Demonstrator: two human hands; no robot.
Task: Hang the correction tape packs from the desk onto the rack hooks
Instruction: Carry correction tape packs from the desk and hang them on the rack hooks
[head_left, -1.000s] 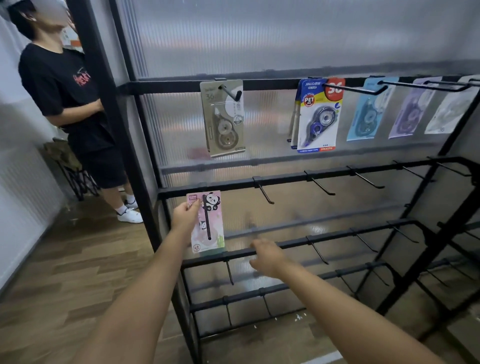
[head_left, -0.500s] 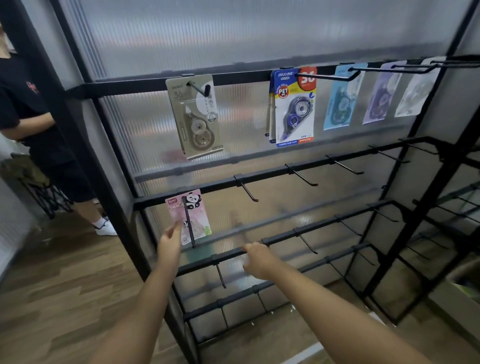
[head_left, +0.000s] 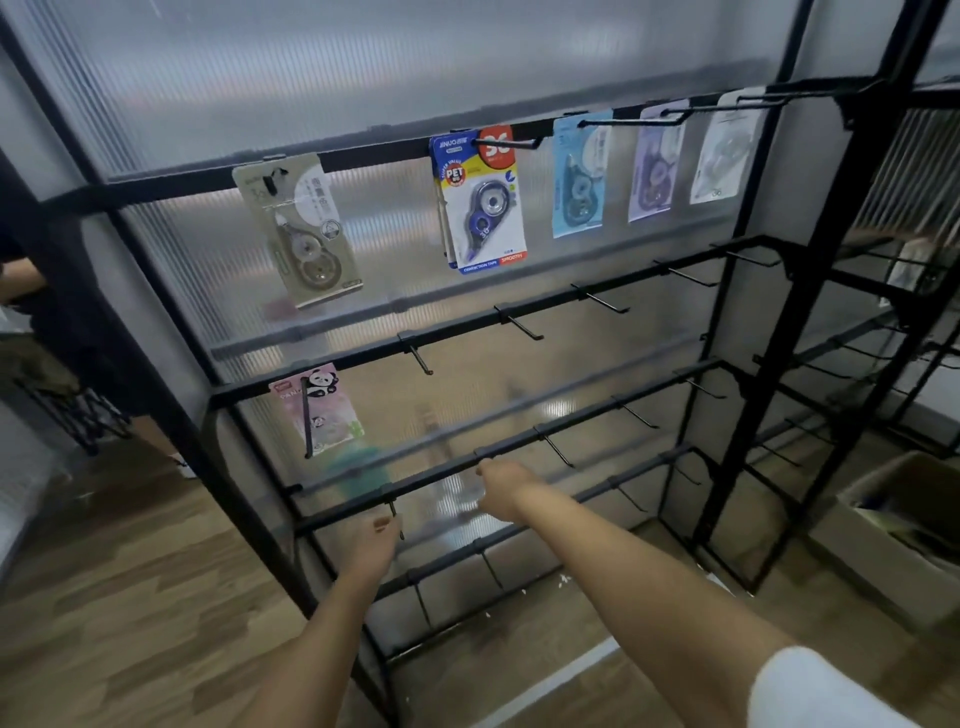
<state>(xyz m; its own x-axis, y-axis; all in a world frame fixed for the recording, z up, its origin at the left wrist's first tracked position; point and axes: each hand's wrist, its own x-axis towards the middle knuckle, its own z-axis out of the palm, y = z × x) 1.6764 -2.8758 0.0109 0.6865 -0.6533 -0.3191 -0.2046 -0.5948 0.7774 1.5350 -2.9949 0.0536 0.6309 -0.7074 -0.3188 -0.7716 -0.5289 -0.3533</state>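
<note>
Rack, black bars with wire hooks, worked left to right.

Top bar, left end: beige pack hangs tilted. Then the blue "PET" pack, the light blue pack, the purple pack and the white pack toward the right end.

Second bar, left end: pink panda pack sits on its hook, touched by neither hand. Remaining hooks on this bar are bare.

Left hand is low by the third bar, its fingers loosely curled beside a hook, holding nothing. Right hand is at the same bar; its fingers look curled toward the bar, but whether they grip it cannot be told.

Risk, as judged: the panda pack sits near the hook's outer length. A knock to the rack from either hand could swing it off.
</note>
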